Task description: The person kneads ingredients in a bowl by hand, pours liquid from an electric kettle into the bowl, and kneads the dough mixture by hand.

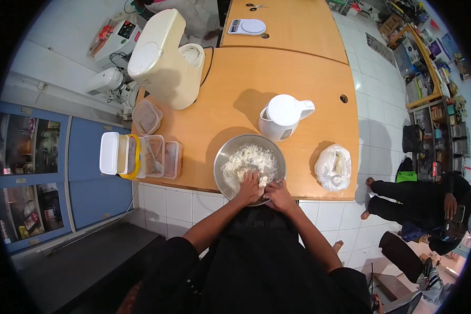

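Observation:
At the table's front edge stands a metal bowl (223, 154) with crumbly, pale flour dough (251, 159) in it. My left hand (250, 187) is inside the bowl at its near side, pressed on the dough with its fingers pointing forward. Just to the right, my right hand (279, 195) lies at the near right rim with its fingers curled by the dough. What its fingertips hold, if anything, is too small to tell. Behind the bowl is a white kettle (282, 118), its handle to the right.
A white plastic bag (333, 167) lies right of the bowl. Lidded containers (153, 156) stand at the left edge, behind them a cream mixer (167, 63). A scale (247, 26) and scissors (256, 7) lie far back. Other people (424, 201) are at the right.

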`<state>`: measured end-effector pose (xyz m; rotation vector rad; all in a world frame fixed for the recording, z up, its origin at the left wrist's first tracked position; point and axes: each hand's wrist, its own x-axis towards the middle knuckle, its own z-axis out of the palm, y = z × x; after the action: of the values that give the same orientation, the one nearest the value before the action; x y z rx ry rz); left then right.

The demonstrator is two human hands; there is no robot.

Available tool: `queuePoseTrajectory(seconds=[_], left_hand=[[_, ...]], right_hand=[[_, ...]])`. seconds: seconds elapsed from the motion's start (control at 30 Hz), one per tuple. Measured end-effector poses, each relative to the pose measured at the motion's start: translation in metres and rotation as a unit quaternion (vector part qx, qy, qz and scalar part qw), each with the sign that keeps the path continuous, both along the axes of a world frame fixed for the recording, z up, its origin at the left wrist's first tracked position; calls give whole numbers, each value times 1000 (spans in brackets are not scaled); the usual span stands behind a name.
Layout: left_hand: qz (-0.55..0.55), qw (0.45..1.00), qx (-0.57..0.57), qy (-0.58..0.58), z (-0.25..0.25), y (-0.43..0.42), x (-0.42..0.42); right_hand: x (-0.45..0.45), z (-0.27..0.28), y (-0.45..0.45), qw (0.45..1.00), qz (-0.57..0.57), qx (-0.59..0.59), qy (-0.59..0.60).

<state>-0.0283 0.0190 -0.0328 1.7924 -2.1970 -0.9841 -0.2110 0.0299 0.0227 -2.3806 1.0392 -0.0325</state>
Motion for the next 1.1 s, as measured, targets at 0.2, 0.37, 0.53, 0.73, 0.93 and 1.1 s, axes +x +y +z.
queuePoseTrajectory(seconds=[0.2, 0.37, 0.53, 0.73, 0.93, 1.1], left_hand=[[145, 945, 55, 289, 20, -12, 15], [49, 996, -72, 11, 11, -12, 19], [-9, 992, -86, -90, 6, -4, 24], [14, 989, -145, 2, -14, -19, 42], [68, 996, 14, -57, 51, -54, 15], [71, 995, 26, -67, 46, -52, 14]], right_hand=[[-1, 7, 0, 999, -5, 9, -38], [-3, 12, -3, 996, -68, -30, -54], [-13, 6, -6, 997, -12, -67, 31], [-8, -9, 4, 998, -7, -67, 15], [1, -7, 4, 999, -15, -51, -5], [3, 3, 4, 999, -26, -39, 9]])
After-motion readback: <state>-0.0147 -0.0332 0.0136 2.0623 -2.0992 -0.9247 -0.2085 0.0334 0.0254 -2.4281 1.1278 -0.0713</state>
